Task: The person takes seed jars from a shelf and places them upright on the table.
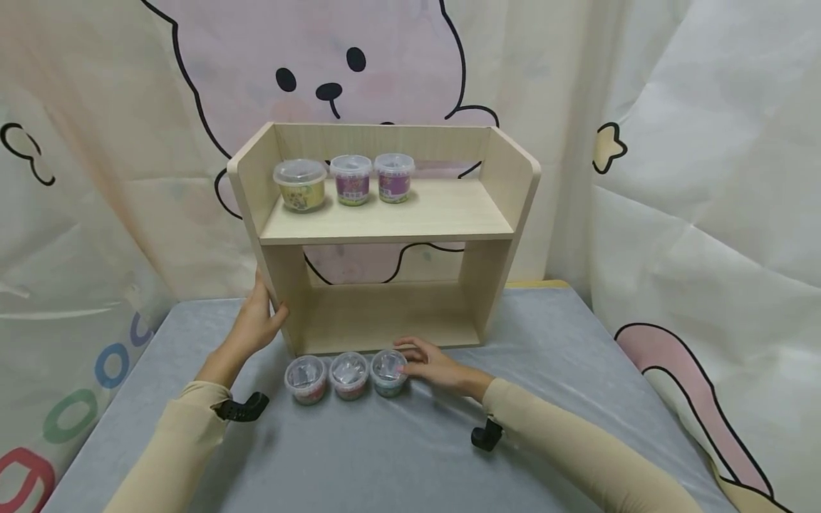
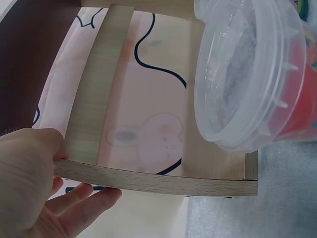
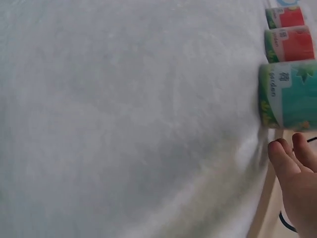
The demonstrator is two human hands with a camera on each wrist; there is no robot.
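My left hand [image 1: 254, 322] grips the left side panel of a small wooden shelf [image 1: 398, 226]. In the left wrist view, the thumb lies on one face of that panel and the fingers [image 2: 91, 210] on the other. Three tubs with clear lids stand in a row before the shelf: two red ones, at left [image 1: 306, 381] and middle [image 1: 350, 377], and a teal one [image 1: 388, 376] at right. Beside the teal tub is my right hand [image 1: 439, 368], its fingers loosely bent and fingertips close to the rim. Nothing is enclosed by the right hand in the right wrist view.
On the upper shelf board stand a yellow tub [image 1: 301, 194] and two purple tubs, one in the middle [image 1: 353, 187] and one at right [image 1: 394, 185]. A grey-blue cloth [image 1: 359, 456] covers the table. Printed curtains [image 1: 693, 199] hang behind and at both sides.
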